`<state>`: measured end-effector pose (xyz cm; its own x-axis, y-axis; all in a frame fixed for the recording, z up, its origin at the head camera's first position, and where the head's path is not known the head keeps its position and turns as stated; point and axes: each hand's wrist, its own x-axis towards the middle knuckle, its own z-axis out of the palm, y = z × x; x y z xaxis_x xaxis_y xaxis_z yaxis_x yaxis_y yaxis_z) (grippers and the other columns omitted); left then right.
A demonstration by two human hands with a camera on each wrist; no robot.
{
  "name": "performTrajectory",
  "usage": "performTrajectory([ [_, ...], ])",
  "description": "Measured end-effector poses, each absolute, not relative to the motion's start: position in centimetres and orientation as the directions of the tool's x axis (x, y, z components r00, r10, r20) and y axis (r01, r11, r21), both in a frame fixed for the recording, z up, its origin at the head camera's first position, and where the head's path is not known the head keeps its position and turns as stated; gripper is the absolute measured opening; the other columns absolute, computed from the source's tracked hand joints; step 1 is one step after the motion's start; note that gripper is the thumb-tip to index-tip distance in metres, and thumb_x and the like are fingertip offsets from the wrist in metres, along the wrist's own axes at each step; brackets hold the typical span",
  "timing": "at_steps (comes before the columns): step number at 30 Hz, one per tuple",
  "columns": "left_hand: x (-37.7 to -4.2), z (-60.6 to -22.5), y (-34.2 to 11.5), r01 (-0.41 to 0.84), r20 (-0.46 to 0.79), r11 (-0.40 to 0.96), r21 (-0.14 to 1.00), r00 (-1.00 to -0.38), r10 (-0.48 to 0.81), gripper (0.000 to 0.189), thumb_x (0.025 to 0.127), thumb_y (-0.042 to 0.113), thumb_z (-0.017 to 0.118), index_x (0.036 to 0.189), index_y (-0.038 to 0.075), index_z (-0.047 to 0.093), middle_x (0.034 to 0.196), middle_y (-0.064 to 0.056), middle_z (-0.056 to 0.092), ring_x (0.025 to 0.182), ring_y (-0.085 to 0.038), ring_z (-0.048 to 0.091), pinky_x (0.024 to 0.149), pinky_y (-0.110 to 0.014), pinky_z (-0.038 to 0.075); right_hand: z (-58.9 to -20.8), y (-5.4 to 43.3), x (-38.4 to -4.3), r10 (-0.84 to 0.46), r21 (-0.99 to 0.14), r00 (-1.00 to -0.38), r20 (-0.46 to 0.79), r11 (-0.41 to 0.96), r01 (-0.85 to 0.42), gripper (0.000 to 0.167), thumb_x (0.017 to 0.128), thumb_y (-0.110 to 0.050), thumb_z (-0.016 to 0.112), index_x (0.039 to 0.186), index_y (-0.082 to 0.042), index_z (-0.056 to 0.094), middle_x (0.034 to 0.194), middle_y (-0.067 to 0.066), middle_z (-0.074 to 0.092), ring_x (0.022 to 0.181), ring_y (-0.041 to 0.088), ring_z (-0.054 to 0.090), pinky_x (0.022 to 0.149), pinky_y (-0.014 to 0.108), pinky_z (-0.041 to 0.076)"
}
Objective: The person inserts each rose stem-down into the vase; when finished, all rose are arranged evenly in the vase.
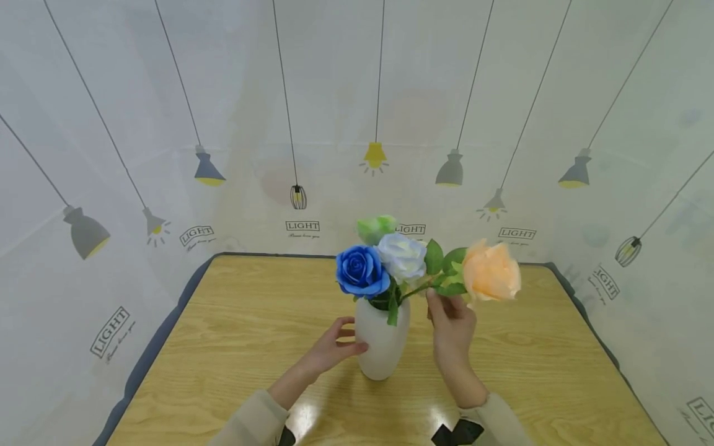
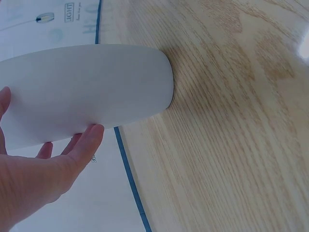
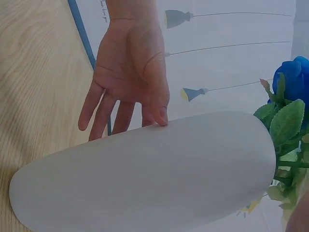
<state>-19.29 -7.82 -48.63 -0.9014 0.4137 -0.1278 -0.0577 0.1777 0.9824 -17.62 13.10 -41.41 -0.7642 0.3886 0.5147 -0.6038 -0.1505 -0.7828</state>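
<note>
A tall white vase (image 1: 382, 344) stands upright on the table, holding artificial roses. My left hand (image 1: 330, 350) holds its left side, thumb on the near face and fingers toward the back; in the left wrist view that hand (image 2: 53, 176) touches the smooth wall. To the right of the vase's mouth, my right hand (image 1: 454, 325) pinches the stem of a peach rose (image 1: 491, 271) below its leaves; the exact fingertip contact is partly hidden. The peach rose leans out to the right. A blue rose (image 1: 362, 271) and a pale blue-white rose (image 1: 403, 255) stand in the vase.
A green bloom (image 1: 376, 229) rises behind the other roses. The wood-grain table (image 1: 251, 322) has a dark blue edge at its sides and back. White curtain-like sheeting (image 1: 334, 93) printed with hanging lamps surrounds it.
</note>
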Motion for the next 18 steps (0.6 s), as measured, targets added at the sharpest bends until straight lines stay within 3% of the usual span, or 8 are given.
performTrajectory([
  [4, -19.1, -48.5, -7.8, -0.061, -0.135, 0.188, 0.980, -0.901, 0.412, 0.065, 0.081, 0.031, 0.064, 0.132, 0.008, 0.031, 0.125, -0.020, 0.040, 0.110, -0.037, 0.043, 0.084, -0.048, 0.040, -40.8, 12.5, -18.3, 0.406, -0.816, -0.790, 0.460, -0.157, -0.556, 0.011, 0.083, -0.003, 0.060, 0.091, 0.002, 0.066, 0.058, 0.001, 0.050, 0.049, 0.009, 0.039, 0.045, 0.020, 0.035],
  [9, -19.0, -48.3, -7.8, -0.063, -0.138, 0.191, 0.980, -0.901, 0.411, 0.064, 0.081, 0.032, 0.064, 0.131, 0.009, 0.031, 0.125, -0.019, 0.040, 0.110, -0.037, 0.043, 0.084, -0.048, 0.040, -40.1, 12.1, -18.8, 0.412, -0.861, -0.815, 0.408, -0.125, -0.494, 0.010, 0.084, -0.011, 0.062, 0.088, -0.003, 0.065, 0.063, 0.001, 0.053, 0.051, 0.008, 0.040, 0.045, 0.018, 0.036],
  [15, -19.1, -48.4, -7.8, -0.062, -0.137, 0.192, 0.979, -0.901, 0.411, 0.064, 0.081, 0.032, 0.065, 0.131, 0.009, 0.032, 0.125, -0.019, 0.041, 0.109, -0.037, 0.044, 0.083, -0.048, 0.040, -39.8, 12.3, -18.9, 0.377, -0.874, -0.810, 0.449, -0.005, -0.487, 0.014, 0.085, -0.005, 0.059, 0.081, 0.009, 0.061, 0.060, -0.001, 0.053, 0.049, 0.007, 0.040, 0.045, 0.018, 0.034],
  [18, -19.2, -48.3, -7.8, -0.060, -0.136, 0.191, 0.980, -0.900, 0.414, 0.064, 0.081, 0.031, 0.065, 0.131, 0.008, 0.031, 0.125, -0.019, 0.040, 0.109, -0.037, 0.043, 0.083, -0.048, 0.040, -39.8, 12.4, -18.8, 0.330, -0.879, -0.822, 0.463, 0.054, -0.474, 0.013, 0.084, -0.003, 0.059, 0.083, 0.010, 0.062, 0.066, -0.003, 0.058, 0.056, 0.008, 0.048, 0.051, 0.017, 0.041],
])
